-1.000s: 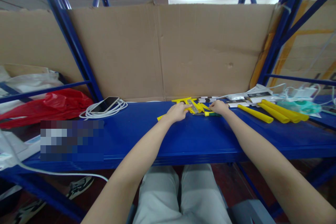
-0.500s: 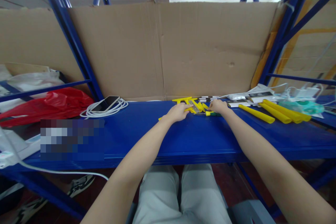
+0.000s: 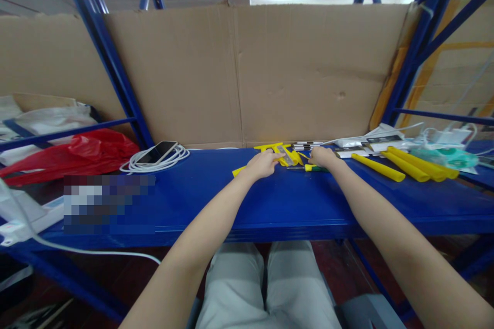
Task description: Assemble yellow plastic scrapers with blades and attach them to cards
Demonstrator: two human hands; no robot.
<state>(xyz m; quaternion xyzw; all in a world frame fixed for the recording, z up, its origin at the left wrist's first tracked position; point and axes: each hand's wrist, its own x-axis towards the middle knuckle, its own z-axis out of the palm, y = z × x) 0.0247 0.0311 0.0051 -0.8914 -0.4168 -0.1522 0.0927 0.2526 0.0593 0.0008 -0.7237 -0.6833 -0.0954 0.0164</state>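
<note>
Near the back of the blue shelf, my left hand (image 3: 263, 163) is closed around a yellow handle (image 3: 238, 170), whose end pokes out behind the wrist. Just past its fingers lie yellow plastic parts (image 3: 270, 147) and a yellow piece with a greyish flat plate (image 3: 286, 156). My right hand (image 3: 322, 157) is closed in a pinch to the right of them. A thin yellow tip shows at its fingers, but what it holds is mostly hidden. A screwdriver with a yellow and green handle (image 3: 312, 168) lies under that hand, its shaft pointing left.
Several yellow tubes (image 3: 380, 168) lie at the right, by white packets (image 3: 382, 143) and a green plastic bag (image 3: 443, 156). A phone (image 3: 157, 153) rests on a coiled white cable (image 3: 175, 157) at the left, near a red bag (image 3: 88, 153). Cardboard (image 3: 193, 77) stands behind.
Both hands stay almost in place. More of the yellow handle's end shows by my left wrist, and the screwdriver has shifted slightly right. A shoe at lower left has moved back.
</note>
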